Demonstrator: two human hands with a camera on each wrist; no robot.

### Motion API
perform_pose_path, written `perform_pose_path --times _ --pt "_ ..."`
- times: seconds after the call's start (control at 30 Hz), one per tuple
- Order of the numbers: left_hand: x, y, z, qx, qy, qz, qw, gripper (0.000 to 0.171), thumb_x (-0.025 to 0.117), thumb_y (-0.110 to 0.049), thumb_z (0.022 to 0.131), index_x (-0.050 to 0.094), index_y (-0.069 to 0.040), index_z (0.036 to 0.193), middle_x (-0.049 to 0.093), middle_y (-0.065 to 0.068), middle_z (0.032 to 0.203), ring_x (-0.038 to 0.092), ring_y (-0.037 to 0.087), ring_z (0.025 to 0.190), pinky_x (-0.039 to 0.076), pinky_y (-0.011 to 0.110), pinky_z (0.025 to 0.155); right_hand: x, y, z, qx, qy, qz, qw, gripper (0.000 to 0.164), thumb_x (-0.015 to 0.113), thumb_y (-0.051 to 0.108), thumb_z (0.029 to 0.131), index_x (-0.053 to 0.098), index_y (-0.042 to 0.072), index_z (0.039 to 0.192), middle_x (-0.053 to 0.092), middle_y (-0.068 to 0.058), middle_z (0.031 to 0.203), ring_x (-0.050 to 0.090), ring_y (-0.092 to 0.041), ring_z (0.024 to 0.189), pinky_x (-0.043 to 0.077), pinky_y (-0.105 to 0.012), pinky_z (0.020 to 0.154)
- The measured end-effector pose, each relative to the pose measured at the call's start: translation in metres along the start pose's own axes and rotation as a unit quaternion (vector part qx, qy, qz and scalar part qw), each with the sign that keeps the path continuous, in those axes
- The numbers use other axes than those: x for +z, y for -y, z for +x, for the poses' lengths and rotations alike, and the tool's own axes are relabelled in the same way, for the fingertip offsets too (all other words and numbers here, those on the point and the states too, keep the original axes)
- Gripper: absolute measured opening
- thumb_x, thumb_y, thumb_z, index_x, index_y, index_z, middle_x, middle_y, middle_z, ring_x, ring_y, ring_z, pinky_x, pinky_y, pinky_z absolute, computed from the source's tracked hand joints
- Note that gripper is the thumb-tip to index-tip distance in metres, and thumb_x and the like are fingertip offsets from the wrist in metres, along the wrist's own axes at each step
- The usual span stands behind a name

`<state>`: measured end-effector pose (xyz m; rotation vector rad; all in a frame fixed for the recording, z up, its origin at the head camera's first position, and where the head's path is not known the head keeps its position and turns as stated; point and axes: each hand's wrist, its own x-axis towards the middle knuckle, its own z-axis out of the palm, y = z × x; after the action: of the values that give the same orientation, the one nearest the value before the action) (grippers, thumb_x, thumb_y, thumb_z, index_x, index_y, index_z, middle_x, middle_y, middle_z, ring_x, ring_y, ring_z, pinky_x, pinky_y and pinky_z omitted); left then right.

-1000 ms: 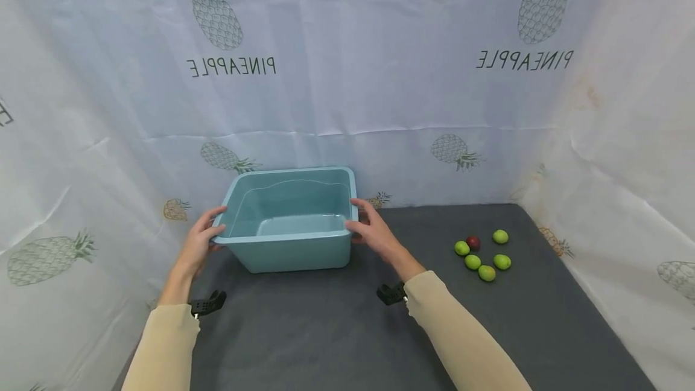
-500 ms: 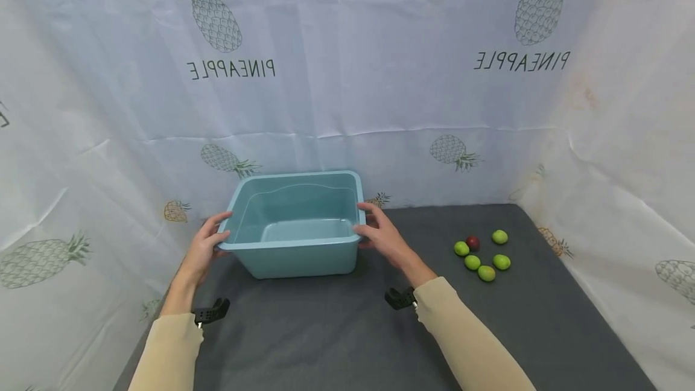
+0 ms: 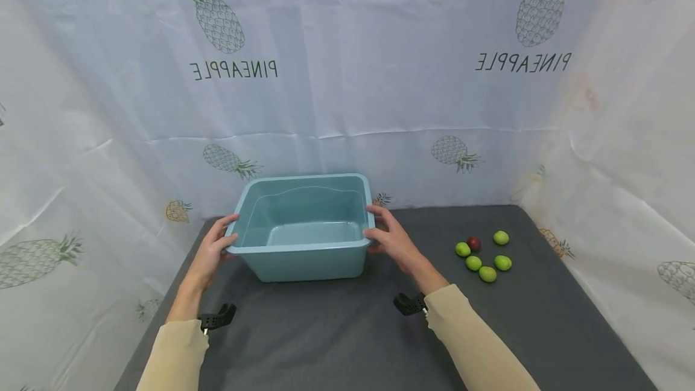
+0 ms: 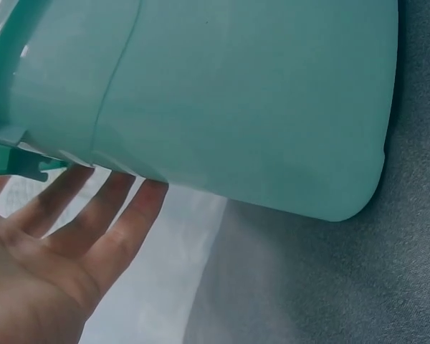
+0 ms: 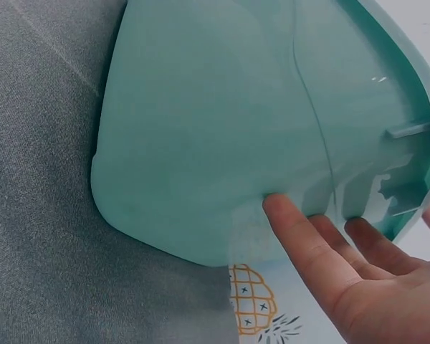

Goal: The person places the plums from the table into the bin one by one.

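A blue-green plastic basin (image 3: pixel 309 264) stands on the dark grey cloth near the back curtain, with nothing inside. My left hand (image 3: pixel 210 253) grips its left end by the rim. In the left wrist view, the fingertips (image 4: pixel 152 188) of that hand touch the outer wall below the rim. At the opposite end my right hand (image 3: pixel 395 241) holds the rim, thumb and one finger over it. Its other fingers lie beneath, with a fingertip (image 5: pixel 276 204) against the outer wall in the right wrist view.
To the right lie several small green round fruits (image 3: pixel 487 274) and a dark red one (image 3: pixel 473 244), loosely grouped on the dark-covered table (image 3: pixel 326 343). White curtains (image 3: pixel 347 89) printed with pineapples enclose the back and both sides.
The basin has slid to the right and slightly toward me, with both hands travelling along at its ends. The fruits have stayed where they were.
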<state>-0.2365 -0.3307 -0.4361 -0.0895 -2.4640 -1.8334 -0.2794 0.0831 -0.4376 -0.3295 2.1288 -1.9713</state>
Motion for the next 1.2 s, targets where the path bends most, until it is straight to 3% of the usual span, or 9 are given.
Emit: perform_pose_path --times 0.23,0.6,1.0,1.2 --pt "0.006 -0.003 -0.005 0.002 0.004 -0.001 1.0 0.053 0.043 -0.017 0.108 0.028 -0.006 0.158 0.016 0.023 0.165 0.034 0.046 0.141 0.049 0.023 0.081 -0.006 0.0 -0.009 0.003 -0.002 0.002 1.0 0.061 0.062 0.016 0.099 0.037 0.019 0.155 0.033 -0.021 0.157 0.045 -0.041 0.137 0.053 -0.056 0.091" --pt "0.019 -0.002 -0.012 0.023 0.009 0.006 0.9997 0.052 0.044 -0.021 0.109 0.031 -0.006 0.157 0.025 0.025 0.162 0.047 0.035 0.125 0.052 0.03 0.082 -0.018 -0.001 -0.024 0.001 0.01 0.005 1.0 0.063 0.061 0.016 0.1 0.034 0.017 0.157 0.031 -0.022 0.159 0.044 -0.042 0.137 0.049 -0.06 0.094" --pt "0.035 -0.004 -0.018 0.032 0.027 -0.01 0.9991 0.052 0.045 -0.02 0.109 0.031 -0.006 0.157 0.018 0.024 0.164 0.039 0.044 0.137 0.05 0.025 0.083 -0.035 -0.004 -0.039 0.011 0.008 -0.002 1.0 0.064 0.062 0.019 0.101 0.033 0.016 0.157 0.03 -0.023 0.16 0.043 -0.042 0.139 0.049 -0.06 0.095" --pt "0.042 -0.006 -0.021 0.03 0.026 -0.015 0.9991 0.053 0.047 -0.024 0.109 0.032 -0.008 0.157 0.023 0.024 0.162 0.045 0.042 0.131 0.051 0.026 0.083 -0.041 -0.004 -0.044 0.003 0.007 -0.004 1.0 0.062 0.06 0.017 0.102 0.032 0.015 0.157 0.03 -0.024 0.159 0.043 -0.044 0.138 0.052 -0.057 0.093"
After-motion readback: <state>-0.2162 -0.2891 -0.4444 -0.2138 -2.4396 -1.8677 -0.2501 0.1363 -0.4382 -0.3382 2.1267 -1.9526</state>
